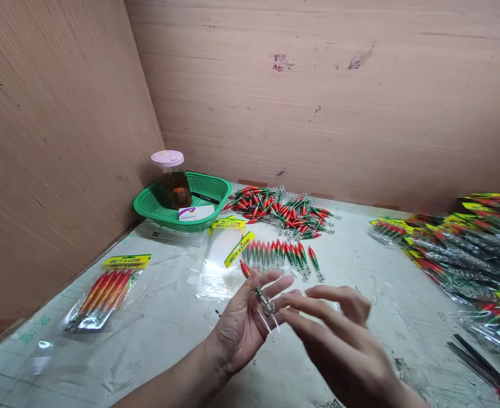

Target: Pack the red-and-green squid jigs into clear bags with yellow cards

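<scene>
My left hand [243, 326] is turned palm up, its thumb pressing a red and green squid jig [258, 292] against the fingers. The jig slants with its red tip up and its metal hooks towards my right hand [345, 334]. That hand is slightly blurred; its bent fingers come together by the hooks, and its thumb is hidden. Thin clear plastic strips [270, 321] show around the hooks. Just beyond my left fingers lies a clear bag with a yellow "BCT LURE" header [239, 249]. It overlaps part of a row of similar jigs [300, 258].
A green basket [148, 217] at the back left holds a lidded drink cup [177, 190]. A heap of jigs [279, 209] lies behind the row. Packed jigs [114, 292] lie left; a pile of filled bags [462, 243] and scissors [483, 365] are right. Walls stand left and behind.
</scene>
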A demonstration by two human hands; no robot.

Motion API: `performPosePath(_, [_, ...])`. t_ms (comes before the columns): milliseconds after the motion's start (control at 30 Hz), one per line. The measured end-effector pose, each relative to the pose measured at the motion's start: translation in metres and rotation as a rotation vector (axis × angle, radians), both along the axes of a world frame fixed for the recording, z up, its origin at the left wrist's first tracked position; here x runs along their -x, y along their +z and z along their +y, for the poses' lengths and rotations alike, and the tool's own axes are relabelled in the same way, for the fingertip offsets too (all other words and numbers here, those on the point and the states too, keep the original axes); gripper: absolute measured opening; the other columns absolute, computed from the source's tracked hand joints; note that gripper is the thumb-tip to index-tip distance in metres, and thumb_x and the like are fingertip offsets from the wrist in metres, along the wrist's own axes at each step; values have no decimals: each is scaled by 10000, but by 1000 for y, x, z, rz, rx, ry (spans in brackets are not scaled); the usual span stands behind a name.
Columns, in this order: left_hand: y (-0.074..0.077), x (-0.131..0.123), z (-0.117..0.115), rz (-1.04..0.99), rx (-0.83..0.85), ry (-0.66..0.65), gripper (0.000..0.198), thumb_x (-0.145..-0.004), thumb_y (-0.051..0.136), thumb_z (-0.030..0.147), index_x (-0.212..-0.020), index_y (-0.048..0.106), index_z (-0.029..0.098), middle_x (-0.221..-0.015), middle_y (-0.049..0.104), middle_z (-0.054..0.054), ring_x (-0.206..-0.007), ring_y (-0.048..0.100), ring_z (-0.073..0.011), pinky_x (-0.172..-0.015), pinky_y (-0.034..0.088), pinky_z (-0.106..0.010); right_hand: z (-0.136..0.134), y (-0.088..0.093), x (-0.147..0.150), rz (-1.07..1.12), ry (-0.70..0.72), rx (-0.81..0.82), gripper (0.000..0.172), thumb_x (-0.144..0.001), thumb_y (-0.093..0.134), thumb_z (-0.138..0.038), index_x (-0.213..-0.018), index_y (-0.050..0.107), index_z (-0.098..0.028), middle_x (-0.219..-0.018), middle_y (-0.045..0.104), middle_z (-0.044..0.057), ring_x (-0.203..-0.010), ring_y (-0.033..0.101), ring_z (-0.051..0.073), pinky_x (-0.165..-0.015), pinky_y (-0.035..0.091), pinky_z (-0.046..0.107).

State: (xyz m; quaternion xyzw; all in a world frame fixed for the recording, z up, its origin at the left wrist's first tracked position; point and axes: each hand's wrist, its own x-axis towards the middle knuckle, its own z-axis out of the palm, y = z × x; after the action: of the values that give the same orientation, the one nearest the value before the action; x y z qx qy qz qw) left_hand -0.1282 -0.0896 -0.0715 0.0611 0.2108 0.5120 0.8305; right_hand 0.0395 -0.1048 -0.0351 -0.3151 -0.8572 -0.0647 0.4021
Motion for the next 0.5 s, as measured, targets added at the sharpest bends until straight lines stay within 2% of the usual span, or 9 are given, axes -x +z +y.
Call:
performPosePath(67, [1, 2, 3, 3, 51, 27, 305, -927, 491, 332, -935, 680, 92, -992, 733, -130, -903, 701, -235, -808, 557, -346, 16, 5, -22, 59, -70, 7, 219, -850, 567, -93, -1012, 646, -218, -937, 702, 46, -912, 554, 213, -808, 398, 374])
performPosePath(133, [2, 4, 7, 30, 85, 63, 287, -946, 450, 260, -950, 671, 77, -976, 738, -133, -888, 709, -228, -794, 566, -340, 41, -2, -47, 34, -206, 92, 182, -838, 599, -162, -1006, 634, -223, -907, 682, 56, -868, 570, 219, -802, 421, 393])
performPosePath(200, [5, 6, 9, 57, 114, 85, 259, -943, 446, 206, -993, 658, 65, -959, 742, -133, -847, 717, -211, -753, 577, -314, 70, -21, -69, -106, -236, 274, 119, -833, 582, -226, -928, 654, -220, -846, 669, 57, -797, 591, 221, -734, 461, 384])
performPosePath(300, [7, 6, 10, 83, 144, 75, 287, -946, 451, 251, -1094, 627, 79, -966, 741, -136, -810, 724, -216, -693, 586, -305, 101, -56, -87, -195, -204, 394, 134, -794, 556, -198, -870, 666, -210, -785, 656, 48, -703, 623, 190, -609, 503, 312])
performPosePath(367, [7, 5, 9, 93, 157, 69, 332, -947, 447, 311, -1125, 612, 85, -971, 739, -140, -803, 725, -228, -669, 589, -308, 108, -68, -90, -206, -203, 423, 149, -807, 518, -203, -862, 656, -205, -775, 644, 52, -694, 626, 185, -595, 515, 304])
performPosePath(400, [6, 5, 9, 96, 164, 69, 346, -947, 445, 327, -1127, 610, 81, -970, 739, -142, -803, 725, -232, -665, 589, -310, 107, -68, -90, -204, -204, 430, 153, -823, 500, -217, -858, 649, -203, -775, 639, 57, -696, 625, 188, -598, 519, 310])
performPosePath(500, [4, 4, 11, 102, 184, 85, 333, -944, 453, 308, -1115, 612, 70, -979, 737, -144, -827, 723, -235, -687, 589, -309, 82, -45, -87, -184, -183, 442, 154, -876, 484, -271, -895, 621, -205, -800, 629, 61, -705, 612, 183, -612, 521, 313])
